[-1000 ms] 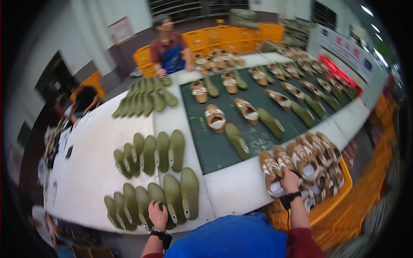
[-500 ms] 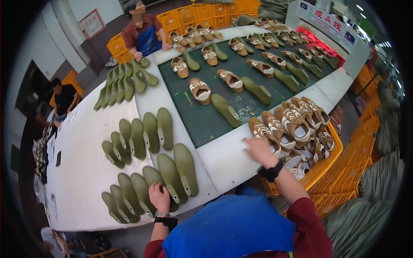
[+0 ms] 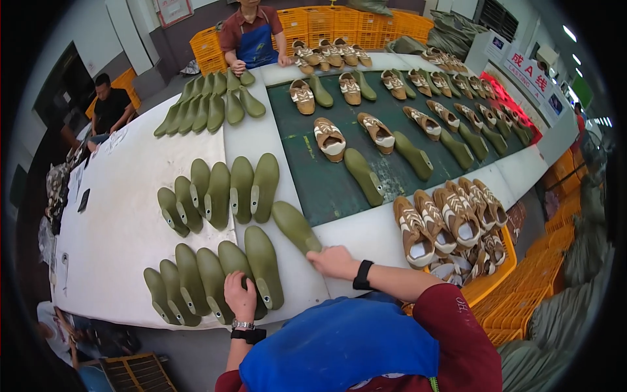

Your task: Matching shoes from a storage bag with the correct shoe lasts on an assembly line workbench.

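My right hand (image 3: 333, 262) is closed on the narrow end of a green shoe last (image 3: 292, 224), which lies slanted over the white tabletop with its toe pointing away from me. My left hand (image 3: 240, 295) is curled around the near end of another green shoe last (image 3: 233, 258) in the nearest row; its fingertips are partly hidden. Right beside it stands the row's end last (image 3: 263, 266), and several more lasts (image 3: 186, 274) lean together to the left. Farther back is a second row of green lasts (image 3: 220, 195).
On the green conveyor belt (image 3: 313, 183), brown-and-white shoes (image 3: 330, 139) are set out with lasts. More shoes (image 3: 418, 228) line the right table edge above a yellow crate (image 3: 486, 277). Across the table, a person in a blue apron (image 3: 256, 46) stands near another last cluster (image 3: 206, 108).
My right hand has come left from beside the shoes and now holds a shoe last. The near row is one last shorter at its right end. My left hand stays at the row; the view has shifted.
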The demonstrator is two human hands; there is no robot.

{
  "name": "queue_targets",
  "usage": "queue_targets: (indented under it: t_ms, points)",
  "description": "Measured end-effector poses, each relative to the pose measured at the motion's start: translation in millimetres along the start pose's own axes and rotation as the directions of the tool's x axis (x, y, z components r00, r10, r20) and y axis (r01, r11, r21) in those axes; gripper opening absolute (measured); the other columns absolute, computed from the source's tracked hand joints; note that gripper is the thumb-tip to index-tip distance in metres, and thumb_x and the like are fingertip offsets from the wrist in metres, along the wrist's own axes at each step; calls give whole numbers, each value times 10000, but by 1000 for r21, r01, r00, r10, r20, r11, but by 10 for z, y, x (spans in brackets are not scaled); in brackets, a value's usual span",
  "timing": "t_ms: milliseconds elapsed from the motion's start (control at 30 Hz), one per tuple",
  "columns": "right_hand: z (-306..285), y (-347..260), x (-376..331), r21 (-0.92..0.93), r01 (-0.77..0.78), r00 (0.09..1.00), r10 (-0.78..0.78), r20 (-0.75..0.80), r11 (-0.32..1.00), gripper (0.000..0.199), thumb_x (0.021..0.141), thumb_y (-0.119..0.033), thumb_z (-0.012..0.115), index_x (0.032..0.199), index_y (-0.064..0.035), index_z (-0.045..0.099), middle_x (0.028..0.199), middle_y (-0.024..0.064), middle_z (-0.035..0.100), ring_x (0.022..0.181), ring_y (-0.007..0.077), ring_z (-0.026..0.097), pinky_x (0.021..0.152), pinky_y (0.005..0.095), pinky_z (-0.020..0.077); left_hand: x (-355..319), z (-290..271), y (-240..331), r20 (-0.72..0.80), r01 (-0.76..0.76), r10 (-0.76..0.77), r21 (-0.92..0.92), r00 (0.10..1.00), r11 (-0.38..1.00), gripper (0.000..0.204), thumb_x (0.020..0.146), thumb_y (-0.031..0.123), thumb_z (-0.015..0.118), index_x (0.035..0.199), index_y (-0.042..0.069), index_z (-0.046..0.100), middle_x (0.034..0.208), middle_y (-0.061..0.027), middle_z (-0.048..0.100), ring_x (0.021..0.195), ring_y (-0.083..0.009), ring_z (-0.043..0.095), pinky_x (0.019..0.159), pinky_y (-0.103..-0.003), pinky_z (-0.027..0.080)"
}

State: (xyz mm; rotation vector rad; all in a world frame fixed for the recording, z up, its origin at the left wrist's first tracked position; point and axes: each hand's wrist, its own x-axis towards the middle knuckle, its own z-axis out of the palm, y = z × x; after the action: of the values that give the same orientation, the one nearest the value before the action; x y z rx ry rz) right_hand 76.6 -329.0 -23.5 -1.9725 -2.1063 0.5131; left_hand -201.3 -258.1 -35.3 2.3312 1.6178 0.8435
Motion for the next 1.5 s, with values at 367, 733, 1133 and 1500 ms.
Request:
queue_targets:
  t_ms: [367,733,1133,1500]
  points:
    - [-38,1122,1278,-15,-140,990,140,-2,990,104,825,-215,487,904,-178,542,728,148,631,691,361,617,611,487,462,-19,-13,28,43,0,-2,57,999,998,175,741,86,612,903,21,604,1033,-137,601,1050,-358,520,912,-435,417]
    - [-469,1168,163,136,-271,962,273,1,953,392,787,-186,578,1167,-113,514,865,174,638,833,354,619,716,460,485,-34,98,-107,69,12,-12,5,998,1000,179,766,79,594,927,2,606,1056,-146,598,1048,-337,523,926,-416,404]
    - [-403,1000,-2152,-7,-674,703,638,-314,739,163,736,-91,556,883,-67,621,874,140,590,739,325,625,618,418,511,26,34,-83,224,-32,17,65,974,997,196,782,97,577,957,22,621,1035,-164,591,1069,-348,500,921,-424,397]
    - [-1521,480,-1097,767,-205,937,349,-27,609,259,808,-216,670,1002,-65,589,789,46,611,648,105,575,579,261,457,-3,26,-19,72,-100,99,17,993,995,133,730,78,606,859,48,622,905,-114,626,1004,-371,533,895,-440,420]
